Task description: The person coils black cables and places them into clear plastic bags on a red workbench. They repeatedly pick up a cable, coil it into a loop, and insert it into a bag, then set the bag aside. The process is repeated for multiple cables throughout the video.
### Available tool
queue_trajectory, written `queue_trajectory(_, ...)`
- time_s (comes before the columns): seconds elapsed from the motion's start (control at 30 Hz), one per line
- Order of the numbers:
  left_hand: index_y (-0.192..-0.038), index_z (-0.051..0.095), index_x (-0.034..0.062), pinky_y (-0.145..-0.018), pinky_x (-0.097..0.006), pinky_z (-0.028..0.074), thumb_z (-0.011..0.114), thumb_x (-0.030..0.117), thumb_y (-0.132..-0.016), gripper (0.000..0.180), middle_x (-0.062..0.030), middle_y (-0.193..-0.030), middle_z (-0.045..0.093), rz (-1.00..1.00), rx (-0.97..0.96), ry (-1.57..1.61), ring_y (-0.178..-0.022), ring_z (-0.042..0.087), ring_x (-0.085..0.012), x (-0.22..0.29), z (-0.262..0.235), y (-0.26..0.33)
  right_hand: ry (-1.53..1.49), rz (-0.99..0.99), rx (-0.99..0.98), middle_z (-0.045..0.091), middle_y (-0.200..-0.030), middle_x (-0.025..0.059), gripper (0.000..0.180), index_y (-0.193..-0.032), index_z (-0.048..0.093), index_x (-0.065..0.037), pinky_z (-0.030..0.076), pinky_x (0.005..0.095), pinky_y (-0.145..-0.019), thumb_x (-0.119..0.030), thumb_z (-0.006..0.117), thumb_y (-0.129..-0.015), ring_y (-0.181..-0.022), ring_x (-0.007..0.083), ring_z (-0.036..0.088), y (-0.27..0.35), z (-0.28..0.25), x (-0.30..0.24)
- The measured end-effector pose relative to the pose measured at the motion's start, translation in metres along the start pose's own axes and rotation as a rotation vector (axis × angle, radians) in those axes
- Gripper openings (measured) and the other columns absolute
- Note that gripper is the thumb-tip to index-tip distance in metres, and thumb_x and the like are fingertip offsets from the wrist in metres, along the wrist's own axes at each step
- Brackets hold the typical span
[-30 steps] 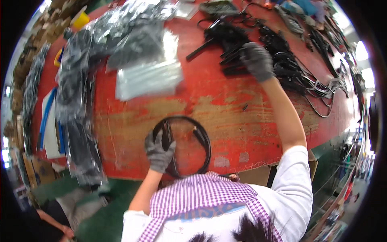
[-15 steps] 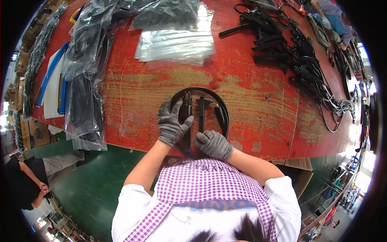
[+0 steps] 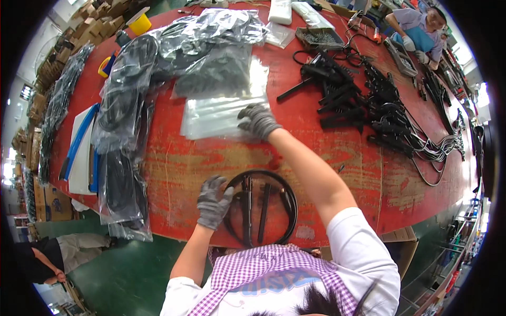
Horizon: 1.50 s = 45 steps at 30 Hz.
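Observation:
On the near part of the red table lies a black cable coil [image 3: 290, 189], bent into a ring. Inside the ring are a slim black bar [image 3: 264, 210] and a longer black cylindrical piece [image 3: 246, 213], side by side. My left hand [image 3: 213, 203], in a grey knit glove, is at the ring's left edge with its fingers apart and nothing held. Farther out, my gloved right hand [image 3: 258, 122] reaches over the right side of a stack of clear plastic bags [image 3: 211, 117], fingers spread on or just above it.
Bagged black cables [image 3: 118, 179] run along the left, beside blue-edged white folders [image 3: 81, 152]. Black brackets [image 3: 340, 95] and tangled cables [image 3: 400, 116] cover the right. A tray of small metal parts [image 3: 319, 38] stands at the back. A co-worker [image 3: 419, 34] sits far right.
My right hand has left the bar in the ring and stretched forward to the clear bags. My left hand has let go of the cylindrical piece and moved left. The view has shifted, showing more tabletop.

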<state>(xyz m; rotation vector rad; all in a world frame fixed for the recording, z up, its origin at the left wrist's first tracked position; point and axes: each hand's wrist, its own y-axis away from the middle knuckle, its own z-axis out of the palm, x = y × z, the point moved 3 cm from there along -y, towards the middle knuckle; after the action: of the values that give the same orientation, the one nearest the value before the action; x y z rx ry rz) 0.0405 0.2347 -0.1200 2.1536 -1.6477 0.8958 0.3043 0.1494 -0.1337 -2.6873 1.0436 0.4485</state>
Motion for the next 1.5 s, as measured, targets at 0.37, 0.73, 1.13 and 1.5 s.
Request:
queue_trajectory(0.37,-0.095,0.062,0.0035,-0.074,-0.028,0.047,0.061,0.013,-0.08,0.018,-0.0083,-0.087,0.063,-0.153,-0.033,0.234,-0.081,0.061,-0.0172,-0.012,0.01,-0.033,-0.038,-0.115,0.008,0.06,-0.085,0.0068,0.027,-0.081,0.065,-0.014,0.041,0.0399,-0.084,-0.037,0.068,-0.068,-0.094,0.0282,0.052,0.018,0.027,0.005)
queue_trajectory(0.73,-0.099,0.061,0.0065,-0.061,-0.028,0.048,0.064,0.03,-0.08,0.03,-0.0036,-0.08,0.063,-0.717,-0.123,1.101,-0.071,0.058,-0.0127,-0.02,0.053,-0.093,-0.365,0.072,0.035,0.063,-0.085,0.017,0.037,-0.084,0.066,-0.005,0.045,0.0417,-0.076,-0.039,0.055,-0.08,-0.083,0.0342,0.058,0.0,-0.025,-0.021)
queue_trajectory(1.13,-0.085,0.066,0.0181,-0.089,-0.045,0.033,0.063,0.027,-0.075,0.014,-0.0076,-0.119,0.053,0.316,0.573,-0.576,-0.107,0.043,-0.0296,0.065,-0.014,-0.099,-0.121,0.078,0.131,0.062,-0.079,0.0154,0.032,-0.075,0.065,-0.007,0.044,0.042,-0.075,-0.037,0.053,-0.081,-0.08,0.0329,0.057,0.043,-0.055,-0.04)
queue_trajectory(1.5,-0.084,0.064,0.0078,-0.068,-0.034,0.049,0.06,0.019,-0.078,0.014,-0.0078,-0.089,0.059,-0.027,0.078,-0.388,-0.08,0.058,-0.0242,0.012,-0.018,-0.103,0.389,-0.411,0.362,0.042,-0.13,0.0095,0.035,-0.103,0.057,-0.012,0.035,0.0414,-0.093,-0.034,0.054,-0.076,-0.114,0.0297,0.041,0.114,-0.036,-0.064)
